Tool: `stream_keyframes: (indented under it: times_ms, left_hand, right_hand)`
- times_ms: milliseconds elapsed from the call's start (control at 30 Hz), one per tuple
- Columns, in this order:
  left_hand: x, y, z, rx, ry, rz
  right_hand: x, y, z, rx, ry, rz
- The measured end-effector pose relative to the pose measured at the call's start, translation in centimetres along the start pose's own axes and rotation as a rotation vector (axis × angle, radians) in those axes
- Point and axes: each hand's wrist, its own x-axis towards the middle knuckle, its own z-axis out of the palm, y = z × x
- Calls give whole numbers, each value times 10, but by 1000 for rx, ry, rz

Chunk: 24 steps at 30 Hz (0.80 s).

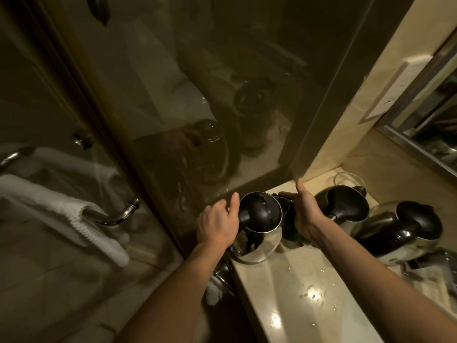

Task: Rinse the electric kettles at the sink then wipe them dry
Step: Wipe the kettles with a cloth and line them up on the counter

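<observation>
Three steel electric kettles with black lids and handles stand in a row on the beige counter (296,280). The nearest kettle (259,219) stands at the counter's left corner, with drops on its lid. My left hand (217,224) grips its black handle from the left, thumb raised. My right hand (305,214) lies against its right side with fingers stretched toward the spout. A dark cloth (291,235) shows under that palm. The second kettle (346,206) and third kettle (408,233) stand further right.
A dark glass partition (222,107) rises right behind the kettles. An empty drinking glass (346,179) stands in the back corner. A white towel (61,211) hangs on a chrome rail at left. A mirror (432,120) runs along the right wall. Water drops dot the counter.
</observation>
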Motion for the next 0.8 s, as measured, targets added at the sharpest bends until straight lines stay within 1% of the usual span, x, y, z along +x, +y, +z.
stream_keyframes:
  times_ms: [133, 233, 400, 467, 567, 733, 800]
  left_hand:
    - [3, -4, 1, -35, -10, 3]
    - [4, -3, -1, -18, -13, 7]
    - [6, -4, -2, -16, -26, 17]
    - [6, -5, -1, -17, -32, 15]
    - [5, -5, -1, -12, -34, 17]
    - [4, -6, 1, -2, -33, 7]
    - [3, -6, 1, 1, -24, 3]
  right_hand:
    - [14, -3, 0, -92, -37, 46]
    - [19, -9, -5, -144, -84, 94]
    - [22, -33, -12, -264, -202, 70]
    - [24, -41, -13, -343, -273, 54]
    - [27, -45, -7, -390, -363, 61]
    - [44, -36, 5, -521, -369, 132]
    - [48, -32, 9, -518, -346, 147]
